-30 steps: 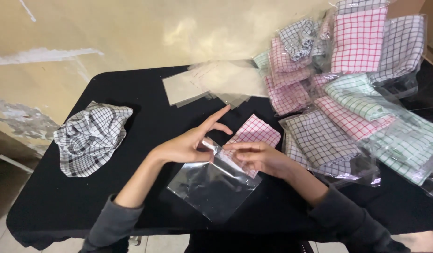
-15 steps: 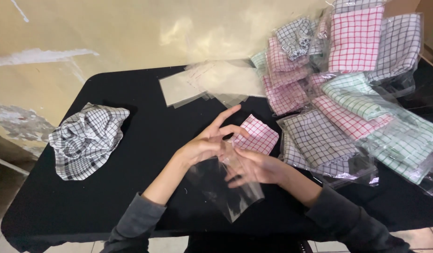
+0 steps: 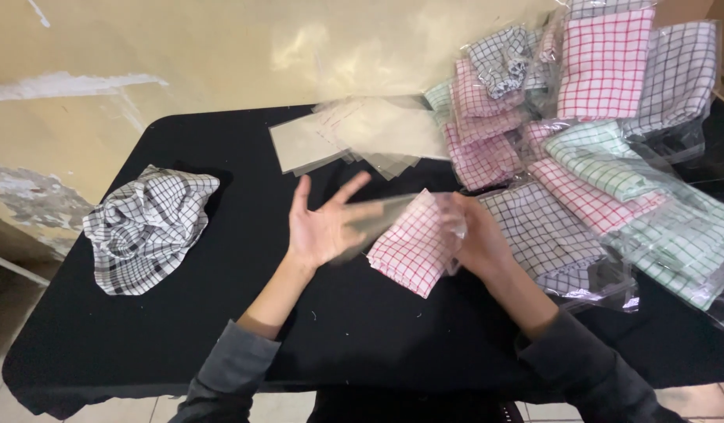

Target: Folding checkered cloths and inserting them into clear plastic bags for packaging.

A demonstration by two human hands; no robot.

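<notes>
Black table (image 3: 182, 329) against a peeling yellow wall (image 3: 142, 47).
Left hand (image 3: 323, 223) spread open at centre frame; right hand (image 3: 476, 235) apparently grips a blurred clear bag (image 3: 385, 211) over pink checked cloth (image 3: 413, 251).

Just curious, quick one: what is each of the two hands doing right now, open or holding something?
Left hand: open, fingers spread, against the clear plastic bag.
Right hand: closed on the bag's edge, beside the pink checked cloth.

I saw a black table (image 3: 142, 345) standing against a yellowish wall (image 3: 142, 47) with peeling white patches; pale floor tiles (image 3: 1, 392) showed below the table's left corner.
</notes>
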